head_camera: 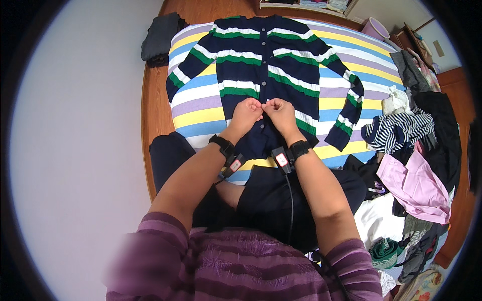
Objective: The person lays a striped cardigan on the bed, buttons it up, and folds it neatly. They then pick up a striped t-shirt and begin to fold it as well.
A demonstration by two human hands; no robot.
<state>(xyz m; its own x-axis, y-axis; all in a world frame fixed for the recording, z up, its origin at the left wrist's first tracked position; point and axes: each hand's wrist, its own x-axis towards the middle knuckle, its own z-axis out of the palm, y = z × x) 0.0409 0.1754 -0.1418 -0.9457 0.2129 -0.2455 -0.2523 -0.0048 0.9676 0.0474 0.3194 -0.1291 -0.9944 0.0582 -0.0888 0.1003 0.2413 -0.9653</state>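
A navy cardigan with white and green stripes lies spread front up before me, its collar away from me. Grey buttons run down its middle placket, and the upper ones look fastened. My left hand and my right hand meet at this placket, low on the front. Each pinches the fabric edge between thumb and fingertips; the button between them is hidden. One button shows just below my hands. The sleeve on the right bends down towards me, while the left one angles outward over the bed's edge.
A striped sheet covers the bed beneath the cardigan. Heaped clothes lie along the right, among them a pink garment and a black-and-white striped top. Dark folded clothes rest at the far left. Cables hang from black wrist straps.
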